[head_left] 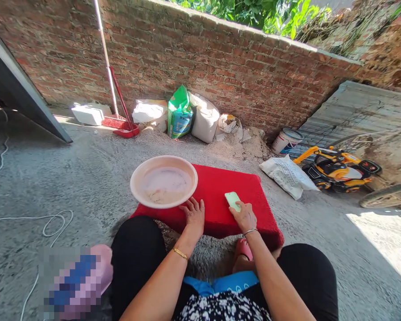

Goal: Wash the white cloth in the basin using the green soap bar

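A red cloth (229,183) covers a low table in front of my knees. On its left side stands a wide pale pink basin (135,196) holding cloudy water, with something indistinct at the bottom. My left hand (195,215) lies on the cloth's near edge, fingers outstretched and a little apart, close to the basin's lower right rim; nothing is in it. To the right, my right hand (246,217) grips the near end of a pale green phone (232,200), thumb and fingers at its sides. The phone's far end points away from me, over the cloth.
Against the brick wall (254,76) stand a broom and red dustpan (127,130), a green bag (180,113), sacks and a bucket (286,140). A toy digger (341,169) stands right, beside a white sack (289,175). A cable (58,218) loops across the concrete floor at left.
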`<action>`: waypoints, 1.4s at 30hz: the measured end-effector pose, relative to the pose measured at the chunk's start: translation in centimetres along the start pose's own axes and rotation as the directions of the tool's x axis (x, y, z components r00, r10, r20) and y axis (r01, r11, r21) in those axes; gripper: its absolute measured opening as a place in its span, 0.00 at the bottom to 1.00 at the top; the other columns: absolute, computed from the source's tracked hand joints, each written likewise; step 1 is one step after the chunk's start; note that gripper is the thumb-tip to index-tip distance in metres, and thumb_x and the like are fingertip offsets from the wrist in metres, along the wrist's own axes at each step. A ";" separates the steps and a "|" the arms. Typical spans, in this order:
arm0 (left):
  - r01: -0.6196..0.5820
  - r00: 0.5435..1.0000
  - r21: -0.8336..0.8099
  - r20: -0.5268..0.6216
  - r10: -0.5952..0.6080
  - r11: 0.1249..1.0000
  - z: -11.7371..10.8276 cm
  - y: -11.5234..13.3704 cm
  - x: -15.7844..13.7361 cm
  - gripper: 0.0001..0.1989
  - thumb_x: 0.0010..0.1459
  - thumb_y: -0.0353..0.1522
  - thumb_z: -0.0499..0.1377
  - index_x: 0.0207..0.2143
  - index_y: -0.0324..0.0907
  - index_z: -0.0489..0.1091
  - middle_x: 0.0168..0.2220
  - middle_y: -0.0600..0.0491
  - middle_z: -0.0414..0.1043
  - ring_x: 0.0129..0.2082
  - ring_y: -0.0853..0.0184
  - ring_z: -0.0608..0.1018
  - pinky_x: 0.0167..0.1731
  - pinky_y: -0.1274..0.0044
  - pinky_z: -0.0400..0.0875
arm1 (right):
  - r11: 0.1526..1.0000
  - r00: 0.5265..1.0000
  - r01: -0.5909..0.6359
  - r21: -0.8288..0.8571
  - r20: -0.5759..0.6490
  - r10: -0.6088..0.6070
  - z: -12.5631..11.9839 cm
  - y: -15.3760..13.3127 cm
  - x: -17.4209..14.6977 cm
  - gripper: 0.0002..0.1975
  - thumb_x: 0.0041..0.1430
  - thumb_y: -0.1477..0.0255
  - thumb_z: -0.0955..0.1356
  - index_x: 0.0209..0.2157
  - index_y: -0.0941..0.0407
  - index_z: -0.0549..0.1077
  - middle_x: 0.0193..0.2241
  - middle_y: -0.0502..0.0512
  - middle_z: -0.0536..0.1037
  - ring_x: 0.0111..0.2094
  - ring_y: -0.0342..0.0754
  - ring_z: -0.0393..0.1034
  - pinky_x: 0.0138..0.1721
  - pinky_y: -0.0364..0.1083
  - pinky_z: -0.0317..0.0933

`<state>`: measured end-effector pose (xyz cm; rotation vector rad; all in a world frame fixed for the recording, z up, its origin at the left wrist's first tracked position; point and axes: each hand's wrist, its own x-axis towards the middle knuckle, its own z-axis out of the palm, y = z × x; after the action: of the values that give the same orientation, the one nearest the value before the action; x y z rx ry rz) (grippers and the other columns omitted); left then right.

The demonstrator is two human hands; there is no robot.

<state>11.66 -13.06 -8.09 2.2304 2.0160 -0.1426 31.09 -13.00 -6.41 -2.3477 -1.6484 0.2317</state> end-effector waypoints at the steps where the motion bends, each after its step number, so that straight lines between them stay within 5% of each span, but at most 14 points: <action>1: 0.004 1.000 -0.008 -0.004 -0.004 1.000 0.1 0.0 0.0 0.40 0.56 0.41 0.59 0.67 0.41 0.48 0.67 0.30 0.44 0.65 0.32 0.49 0.50 0.35 0.48 | 0.998 0.998 -0.062 -0.020 -0.001 0.062 -0.6 0.9 0.1 0.23 0.58 0.55 0.65 0.52 0.51 0.72 0.43 0.60 0.68 0.40 0.52 0.69 0.40 0.49 0.63; 6: 0.003 1.000 0.047 0.004 -0.004 0.999 -0.1 0.0 0.0 0.41 0.55 0.40 0.61 0.67 0.40 0.49 0.66 0.28 0.45 0.64 0.31 0.51 0.51 0.36 0.47 | 0.997 0.996 -0.080 0.023 -0.032 0.081 -1.0 0.4 -0.2 0.23 0.61 0.55 0.63 0.52 0.53 0.71 0.41 0.59 0.67 0.39 0.51 0.69 0.38 0.48 0.62; 11: 0.008 1.000 0.072 0.004 -0.008 0.997 -0.9 -0.1 -0.3 0.39 0.56 0.39 0.59 0.67 0.39 0.50 0.66 0.28 0.47 0.64 0.33 0.53 0.52 0.37 0.48 | 0.969 0.972 0.234 0.082 -0.040 -0.232 1.9 -5.3 -1.3 0.19 0.60 0.60 0.66 0.50 0.53 0.71 0.44 0.57 0.66 0.45 0.48 0.65 0.45 0.45 0.60; 14: 0.007 1.000 0.104 0.008 -0.008 0.995 -1.1 -0.1 -0.4 0.39 0.57 0.39 0.59 0.67 0.40 0.49 0.66 0.29 0.47 0.63 0.33 0.54 0.51 0.37 0.49 | 0.948 0.948 0.317 0.020 0.027 -0.318 2.6 -6.9 -1.5 0.20 0.60 0.61 0.66 0.52 0.52 0.70 0.44 0.59 0.66 0.45 0.50 0.64 0.45 0.46 0.59; 21: -0.010 0.999 0.150 0.041 0.004 0.989 -1.1 0.1 -0.3 0.41 0.55 0.38 0.60 0.68 0.41 0.47 0.66 0.29 0.46 0.63 0.32 0.54 0.50 0.37 0.50 | 0.996 1.000 0.019 -0.082 0.027 -0.017 -0.1 -0.5 0.3 0.22 0.62 0.56 0.63 0.56 0.47 0.68 0.43 0.60 0.66 0.45 0.53 0.67 0.42 0.48 0.61; 25: -0.006 0.999 0.123 0.046 0.000 0.992 -1.1 0.1 -0.3 0.41 0.55 0.39 0.60 0.68 0.41 0.47 0.66 0.28 0.46 0.63 0.32 0.54 0.51 0.37 0.49 | 0.979 0.979 -0.201 -0.047 -0.047 0.199 -1.6 2.7 1.1 0.25 0.61 0.54 0.62 0.56 0.50 0.68 0.42 0.61 0.67 0.42 0.54 0.69 0.40 0.50 0.62; 27: 0.000 0.999 0.128 0.034 -0.004 0.992 -1.0 0.0 -0.3 0.41 0.55 0.40 0.60 0.68 0.41 0.47 0.66 0.29 0.46 0.63 0.33 0.54 0.51 0.37 0.49 | 0.985 0.983 -0.175 -0.013 -0.055 0.174 -1.4 1.8 0.8 0.25 0.61 0.55 0.63 0.55 0.51 0.68 0.41 0.60 0.67 0.42 0.53 0.70 0.40 0.48 0.61; 33: -0.004 1.000 0.198 0.010 0.003 0.980 -0.7 -0.2 -0.3 0.41 0.56 0.42 0.59 0.67 0.42 0.47 0.65 0.29 0.48 0.63 0.33 0.55 0.50 0.39 0.52 | 0.985 0.985 0.173 0.025 -0.017 -0.173 1.4 -5.1 -0.7 0.21 0.60 0.58 0.66 0.53 0.48 0.70 0.44 0.56 0.66 0.45 0.49 0.67 0.43 0.44 0.59; 35: 0.001 1.000 0.193 0.006 -0.003 0.981 -0.6 -0.2 -0.2 0.40 0.57 0.42 0.59 0.67 0.42 0.48 0.65 0.29 0.48 0.63 0.34 0.55 0.50 0.38 0.51 | 0.982 0.982 0.187 0.003 -0.009 -0.187 1.6 -5.2 -0.5 0.21 0.59 0.58 0.66 0.53 0.47 0.70 0.45 0.57 0.66 0.47 0.50 0.66 0.43 0.45 0.59; 39: 0.014 1.000 0.172 -0.013 -0.012 0.985 0.0 0.0 0.0 0.39 0.57 0.42 0.58 0.67 0.44 0.48 0.66 0.30 0.48 0.63 0.34 0.54 0.51 0.38 0.50 | 0.999 0.998 -0.048 -0.011 -0.041 0.047 -0.1 -0.4 0.6 0.21 0.59 0.57 0.65 0.53 0.47 0.70 0.44 0.58 0.66 0.47 0.53 0.66 0.41 0.47 0.60; 42: 0.025 0.999 0.160 -0.028 -0.020 0.987 0.4 0.1 0.1 0.38 0.57 0.41 0.57 0.67 0.43 0.48 0.66 0.30 0.48 0.64 0.34 0.54 0.51 0.38 0.49 | 0.966 0.963 -0.259 0.008 -0.079 0.258 -1.7 3.7 1.3 0.24 0.60 0.54 0.63 0.54 0.49 0.69 0.44 0.60 0.66 0.45 0.54 0.67 0.40 0.49 0.61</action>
<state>11.73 -13.04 -8.46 2.3151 2.1143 -0.2895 35.28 -13.18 -5.91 -2.5359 -1.3042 0.1831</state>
